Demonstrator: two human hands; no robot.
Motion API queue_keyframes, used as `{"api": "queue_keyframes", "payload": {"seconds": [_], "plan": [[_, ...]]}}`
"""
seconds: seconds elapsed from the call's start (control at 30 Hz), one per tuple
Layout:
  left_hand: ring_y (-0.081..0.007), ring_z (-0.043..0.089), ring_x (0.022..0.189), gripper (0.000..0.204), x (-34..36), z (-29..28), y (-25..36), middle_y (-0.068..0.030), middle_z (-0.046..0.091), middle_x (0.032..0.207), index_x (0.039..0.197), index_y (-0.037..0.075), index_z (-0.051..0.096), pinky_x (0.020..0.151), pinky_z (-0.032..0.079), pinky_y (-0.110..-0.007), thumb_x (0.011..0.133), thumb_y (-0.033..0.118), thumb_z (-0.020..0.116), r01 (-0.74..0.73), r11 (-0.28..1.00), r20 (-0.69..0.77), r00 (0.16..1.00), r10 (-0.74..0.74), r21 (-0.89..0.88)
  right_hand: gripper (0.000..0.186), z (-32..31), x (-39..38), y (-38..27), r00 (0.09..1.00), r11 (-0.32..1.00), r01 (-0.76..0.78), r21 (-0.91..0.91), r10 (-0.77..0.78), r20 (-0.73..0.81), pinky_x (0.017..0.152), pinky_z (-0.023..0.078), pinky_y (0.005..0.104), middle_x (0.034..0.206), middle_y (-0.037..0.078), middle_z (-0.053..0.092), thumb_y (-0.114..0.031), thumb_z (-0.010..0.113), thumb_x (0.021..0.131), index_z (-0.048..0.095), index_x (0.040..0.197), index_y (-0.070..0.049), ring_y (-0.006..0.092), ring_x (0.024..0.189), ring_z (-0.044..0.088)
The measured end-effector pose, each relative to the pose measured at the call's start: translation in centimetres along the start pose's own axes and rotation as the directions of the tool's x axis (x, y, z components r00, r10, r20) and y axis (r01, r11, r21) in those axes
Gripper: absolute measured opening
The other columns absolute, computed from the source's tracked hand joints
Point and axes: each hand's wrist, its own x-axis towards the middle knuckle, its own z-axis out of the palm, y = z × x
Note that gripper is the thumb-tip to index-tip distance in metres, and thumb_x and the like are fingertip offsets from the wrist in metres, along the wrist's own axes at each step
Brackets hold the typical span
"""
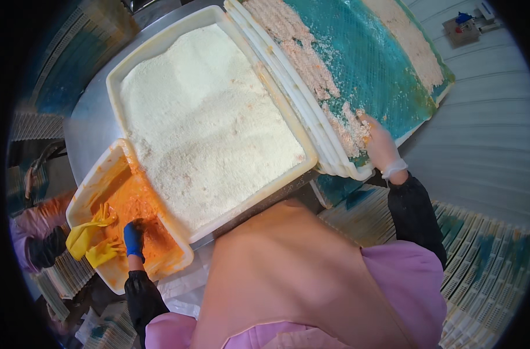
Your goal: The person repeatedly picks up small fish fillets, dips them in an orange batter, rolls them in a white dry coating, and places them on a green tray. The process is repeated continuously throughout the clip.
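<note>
My left hand [134, 239], in a blue glove, reaches into thick orange batter [128, 198]. The batter fills a white tub [185, 251] at the lower left. Its fingers are sunk in the batter and hidden. A pair of yellow gloves [96, 241] lies over the tub's left side, smeared with orange. At the right, my right hand [382, 145], in a clear glove, closes its fingertips on a crumb-coated piece [358, 129]. That piece is at the near end of a row of pale pink crumb-coated pieces [294, 43] on a green mesh tray [363, 52].
A large white tub [115, 96] of pale crumbs [201, 110] stands between my hands, its corner against the batter tub. White stacked rims [300, 93] separate it from the mesh tray. Stacked trays [480, 262] stand at the lower right. Another person's sleeve [35, 230] shows at far left.
</note>
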Motion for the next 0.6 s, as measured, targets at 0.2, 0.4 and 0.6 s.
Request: {"api": "queue_keyframes", "payload": {"seconds": [0.2,0.4,0.6], "plan": [[-0.0196,0.062,0.071,0.019,-0.5,-0.8,-1.1,-0.0127,0.066,0.081,0.091,-0.006,0.062,0.064,0.047,-0.027,0.075,0.004,0.063,-0.071,0.988,-0.046,0.996,0.078,0.137,0.065,0.3,1.2,0.0,0.977,0.892,0.137,0.432,-0.194,0.09,0.1,0.027,0.0269,0.138,0.014,0.034,0.009,0.036,0.075,0.028,0.137,-0.008,0.0255,0.125,0.036],[-0.0083,0.054,0.064,0.017,0.8,-1.5,-3.7,0.0001,0.061,0.074,0.089,-0.003,0.064,0.056,0.041,-0.02,0.081,0.012,0.063,0.076,0.793,-0.052,0.989,-0.135,-0.605,0.062,-0.2,1.7,-0.7,0.928,0.857,0.117,0.501,-0.275,0.252,0.104,0.017,0.0251,0.143,0.009,0.026,0.004,0.041,0.079,0.024,0.138,-0.004,0.0173,0.13,0.024],[-0.0072,0.051,0.071,0.02,-0.1,-5.4,13.4,0.0006,0.062,0.085,0.103,0.0,0.062,0.061,0.042,-0.02,0.087,0.009,0.054,-0.161,0.954,-0.276,0.957,0.088,-0.254,0.063,0.1,0.5,-4.7,0.975,0.795,0.181,0.58,-0.22,-0.002,0.105,0.019,0.0277,0.14,0.012,0.03,0.011,0.042,0.074,0.03,0.134,0.0,0.0198,0.13,0.026]]}}
